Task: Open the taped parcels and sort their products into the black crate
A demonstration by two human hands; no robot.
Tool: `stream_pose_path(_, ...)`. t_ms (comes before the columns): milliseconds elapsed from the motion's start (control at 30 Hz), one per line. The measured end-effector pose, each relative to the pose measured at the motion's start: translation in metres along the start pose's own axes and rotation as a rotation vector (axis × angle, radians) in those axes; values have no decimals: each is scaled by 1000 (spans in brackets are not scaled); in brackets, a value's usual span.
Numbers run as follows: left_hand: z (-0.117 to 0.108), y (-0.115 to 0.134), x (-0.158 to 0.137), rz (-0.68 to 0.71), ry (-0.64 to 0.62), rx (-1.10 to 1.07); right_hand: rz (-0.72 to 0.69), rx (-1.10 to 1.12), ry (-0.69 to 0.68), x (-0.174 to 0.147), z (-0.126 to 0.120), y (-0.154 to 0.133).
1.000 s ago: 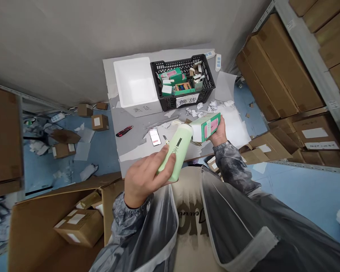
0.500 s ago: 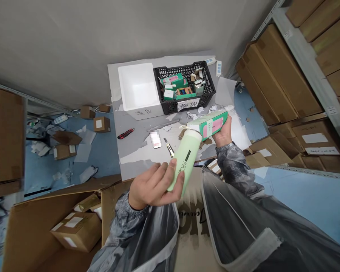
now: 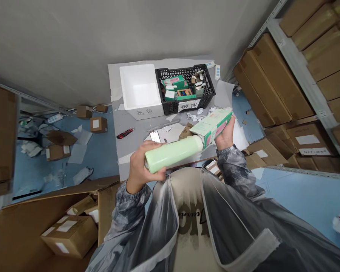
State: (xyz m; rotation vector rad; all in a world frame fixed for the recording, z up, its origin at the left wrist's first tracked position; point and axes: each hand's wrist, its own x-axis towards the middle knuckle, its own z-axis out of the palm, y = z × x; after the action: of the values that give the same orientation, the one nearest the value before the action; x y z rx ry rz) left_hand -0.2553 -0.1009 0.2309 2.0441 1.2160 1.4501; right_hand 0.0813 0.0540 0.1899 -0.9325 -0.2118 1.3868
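Observation:
A light green bottle [image 3: 172, 152] lies nearly level in front of me, its bottom end gripped by my left hand [image 3: 143, 164]. Its white-capped end meets the open end of a green and white carton [image 3: 214, 126]; how far it sits inside I cannot tell. Wrapped round the carton's far right end is my right hand [image 3: 226, 133]. Beneath the bottle, a phone [image 3: 155, 136] is partly covered on the table [image 3: 124, 151]. A red and black utility knife [image 3: 125, 133] rests at the table's left side.
A white foam box [image 3: 143, 111] and a black crate [image 3: 184, 109] holding several green cartons stand at the back of the table. Crumpled paper [image 3: 193, 117] lies before the crate. A large cardboard box [image 3: 109, 206] is at lower left; shelves with boxes [image 3: 274, 81] rise at right.
The bottle has turned from steeply slanted to nearly level, its cap end now against the carton's opening. My left hand has shifted to the bottle's bottom end. The carton has moved slightly right.

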Motion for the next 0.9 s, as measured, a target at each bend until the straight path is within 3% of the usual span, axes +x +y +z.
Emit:
stream_pose_path(200, -10, -7, -10, -416, 29, -46, -13, 7, 5, -12, 16, 1)
stream_pose_path(333, 5, -5, -22, -515, 52, -86, -151, -62, 29, -23, 17, 6)
stream_pose_path(500, 33, -6, -32, -414, 179, -201, -183, -49, 63, -45, 27, 18)
stream_pose_path(633, 39, -4, -25, -218, 233, -14, -80, -69, 67, -65, 37, 40)
stream_pose_path(767, 45, 5, -16, -189, 224, 214, 20, -116, 49, -80, 38, 67)
stream_pose_path(900, 55, 12, -11, -136, 160, 162, 120, -116, 87, -79, 32, 86)
